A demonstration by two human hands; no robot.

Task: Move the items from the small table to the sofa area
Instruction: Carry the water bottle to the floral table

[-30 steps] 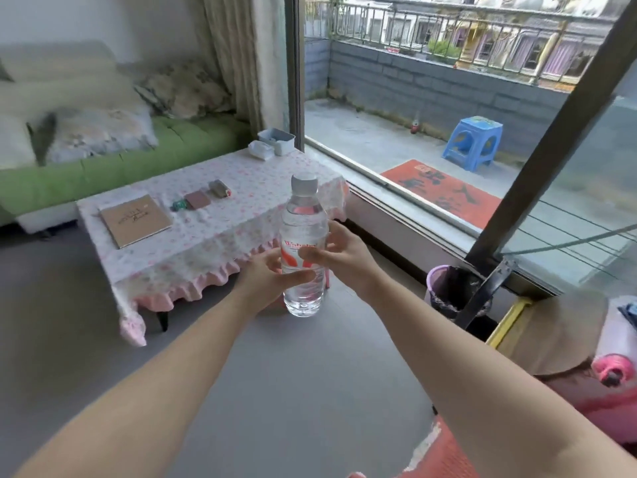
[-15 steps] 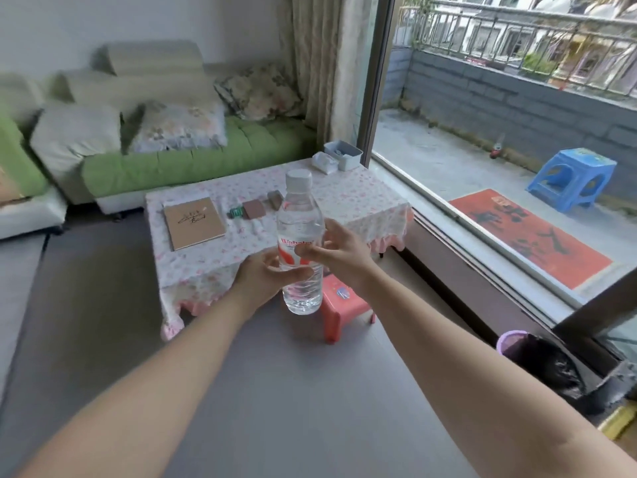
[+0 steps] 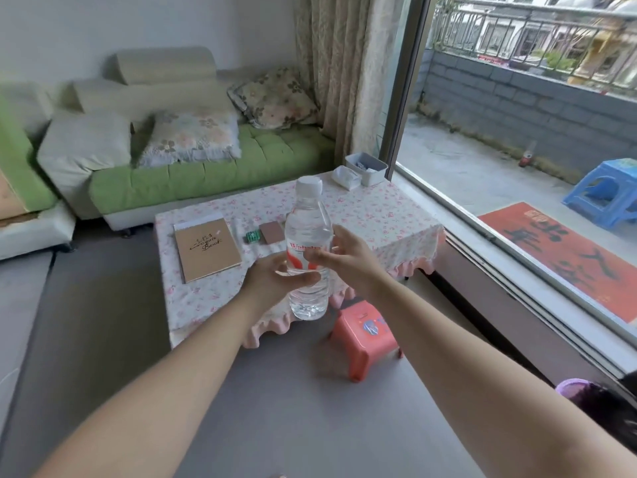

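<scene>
I hold a clear water bottle (image 3: pixel 307 236) with a white cap and red label upright in front of me, in the air before the low table. My left hand (image 3: pixel 272 282) grips its lower body and my right hand (image 3: pixel 339 258) grips the label from the right. Behind it stands the table (image 3: pixel 389 219) with a floral cloth. On the cloth lie a brown notebook (image 3: pixel 206 248), a small green item (image 3: pixel 252 235) and a small brown card (image 3: pixel 272 232). The green sofa (image 3: pixel 213 174) runs along the wall beyond.
A white tissue pack (image 3: pixel 345 176) and a grey box (image 3: pixel 367 167) sit at the table's far corner. A red stool (image 3: pixel 363 336) stands on the floor at the table's near right corner. Several cushions lie on the sofa. A glass door is at right, a purple bin (image 3: pixel 582 400) lower right.
My view has swung left and nearer the table, bringing the sofa into fuller view. Both hands keep the same hold on the bottle.
</scene>
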